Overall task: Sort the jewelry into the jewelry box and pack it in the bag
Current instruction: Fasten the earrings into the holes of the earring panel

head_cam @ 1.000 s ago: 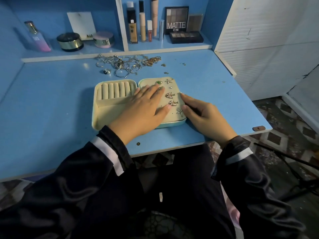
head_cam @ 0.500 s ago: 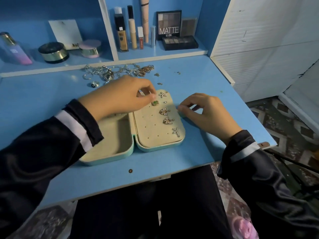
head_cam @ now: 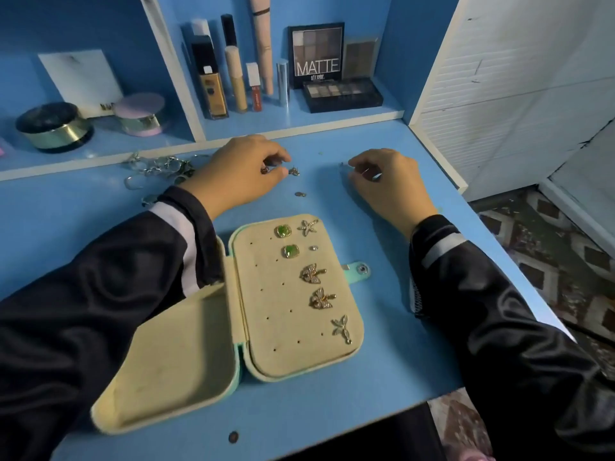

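Both my hands are up at the back of the table (head_cam: 66,211), past the open jewelry box (head_cam: 166,361). My left hand (head_cam: 239,174) is curled in, thumb and fingertips pinching a tiny brownish earring (head_cam: 265,169). A loose earring (head_cam: 294,171) lies just beside those fingertips, and a small flat piece (head_cam: 300,194) sits a bit nearer the box. My right hand (head_cam: 386,184) is curled too, fingertips down by a speck of a stud (head_cam: 342,164) (honestly can't tell if I've got it or am only touching it, it's way too small).

Handling notes: this stuff looks like it weighs nothing, it's hard and slick, and I'd guess the thin posts bend if squeezed sideways. Best bet is to pinch the decorative front by its edges and leave the post free, so it drops straight into an empty hole on the earring panel (head_cam: 266,311). The green studs (head_cam: 283,231), starfish (head_cam: 307,226) and butterflies (head_cam: 312,272) are already seated there. The tangled pile of rings and chains (head_cam: 159,168) by my left wrist looks like the annoying part: floppy and snaggy, so I'd lift one piece at a time.
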A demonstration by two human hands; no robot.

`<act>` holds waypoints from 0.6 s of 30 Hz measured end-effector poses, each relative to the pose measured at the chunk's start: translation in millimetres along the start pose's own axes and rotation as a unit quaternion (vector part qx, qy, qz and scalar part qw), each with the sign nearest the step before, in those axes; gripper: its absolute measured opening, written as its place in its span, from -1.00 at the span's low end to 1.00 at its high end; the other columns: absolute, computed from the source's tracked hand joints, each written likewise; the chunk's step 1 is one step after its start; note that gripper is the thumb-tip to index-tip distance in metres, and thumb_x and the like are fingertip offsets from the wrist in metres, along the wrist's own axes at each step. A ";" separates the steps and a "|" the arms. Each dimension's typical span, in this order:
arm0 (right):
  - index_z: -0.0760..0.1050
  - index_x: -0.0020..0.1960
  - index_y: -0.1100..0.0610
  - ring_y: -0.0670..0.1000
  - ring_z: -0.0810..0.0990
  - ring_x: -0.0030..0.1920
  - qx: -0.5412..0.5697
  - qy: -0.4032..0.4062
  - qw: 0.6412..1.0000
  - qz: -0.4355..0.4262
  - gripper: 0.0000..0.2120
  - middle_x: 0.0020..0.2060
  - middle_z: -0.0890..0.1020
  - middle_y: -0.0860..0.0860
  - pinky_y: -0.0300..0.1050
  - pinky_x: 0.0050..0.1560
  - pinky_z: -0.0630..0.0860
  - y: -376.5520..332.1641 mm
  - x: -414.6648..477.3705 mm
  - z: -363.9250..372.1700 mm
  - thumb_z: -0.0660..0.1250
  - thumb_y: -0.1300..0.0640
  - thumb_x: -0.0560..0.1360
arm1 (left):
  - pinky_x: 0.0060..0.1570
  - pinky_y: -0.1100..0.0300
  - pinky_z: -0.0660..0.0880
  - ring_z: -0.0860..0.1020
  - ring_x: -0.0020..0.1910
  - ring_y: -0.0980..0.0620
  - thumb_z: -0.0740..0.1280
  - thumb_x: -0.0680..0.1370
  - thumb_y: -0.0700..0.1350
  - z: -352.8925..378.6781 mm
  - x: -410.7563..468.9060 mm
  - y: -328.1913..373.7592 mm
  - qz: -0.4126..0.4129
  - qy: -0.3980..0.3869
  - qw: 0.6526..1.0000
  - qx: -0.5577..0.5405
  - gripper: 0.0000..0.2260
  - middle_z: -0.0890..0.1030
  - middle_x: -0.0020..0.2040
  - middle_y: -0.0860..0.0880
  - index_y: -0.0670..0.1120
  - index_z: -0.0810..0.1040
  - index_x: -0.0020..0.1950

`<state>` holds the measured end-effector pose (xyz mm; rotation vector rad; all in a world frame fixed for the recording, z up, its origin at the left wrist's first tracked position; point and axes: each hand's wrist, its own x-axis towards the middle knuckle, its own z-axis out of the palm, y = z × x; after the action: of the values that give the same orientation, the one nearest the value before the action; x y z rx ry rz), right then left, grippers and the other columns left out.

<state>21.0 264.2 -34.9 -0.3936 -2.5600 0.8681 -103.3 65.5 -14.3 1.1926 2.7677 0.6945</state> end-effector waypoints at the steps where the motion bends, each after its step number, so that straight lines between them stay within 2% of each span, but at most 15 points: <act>1: 0.62 0.08 0.21 -0.01 0.52 -0.12 0.000 0.002 1.000 0.002 -0.82 -0.07 0.63 0.11 -0.44 -0.10 0.34 2.3 4.5 1.6 0.32 0.25 0.51 | -0.05 0.32 0.31 0.45 -0.12 0.13 0.37 0.58 -0.08 2.3 3.9 -1.3 0.006 0.008 1.000 0.003 -0.77 0.60 0.08 -0.05 -0.07 0.61 0.22; 5: 0.62 0.07 0.21 -0.04 0.50 -0.15 0.006 0.001 1.000 0.010 -0.83 -0.09 0.61 0.10 -0.54 -0.17 0.34 10.3 15.0 5.9 0.35 0.26 0.49 | -0.18 0.52 0.28 0.43 -0.24 0.24 0.41 0.55 -0.10 7.4 13.0 -4.3 0.027 0.032 0.999 -0.004 -0.81 0.58 -0.02 0.01 -0.04 0.65 0.15; 7: 0.62 0.06 0.20 -0.04 0.50 -0.16 0.013 0.001 1.000 0.011 -0.84 -0.10 0.61 0.09 -0.52 -0.16 0.36 12.5 17.3 7.1 0.35 0.26 0.49 | -0.20 0.61 0.26 0.44 -0.23 0.35 0.41 0.54 -0.12 8.8 14.3 -5.8 0.034 0.036 0.999 -0.014 -0.83 0.57 -0.04 0.01 -0.04 0.66 0.12; 11: 0.62 0.03 0.18 -0.04 0.51 -0.16 0.019 -0.009 1.000 0.005 -0.87 -0.11 0.61 0.06 -0.43 -0.13 0.39 14.7 21.1 6.2 0.37 0.24 0.49 | -0.20 0.64 0.25 0.42 -0.20 0.53 0.42 0.54 -0.14 11.7 15.8 -9.2 0.045 0.039 0.998 -0.023 -0.87 0.55 -0.05 0.04 -0.05 0.67 0.08; 18: 0.64 -0.05 0.16 -0.10 0.48 -0.23 0.024 -0.012 1.000 -0.003 -0.91 -0.17 0.59 0.03 -0.50 -0.20 0.35 17.0 23.2 7.1 0.37 0.25 0.48 | -0.22 0.60 0.28 0.43 -0.21 0.48 0.42 0.53 -0.12 14.7 17.4 -13.9 0.043 0.041 0.998 -0.021 -0.93 0.52 -0.12 0.09 -0.03 0.68 0.00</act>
<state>-0.4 282.5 -44.1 -0.3616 -2.5555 0.9357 -121.7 74.9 -31.1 1.3107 2.7661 0.8243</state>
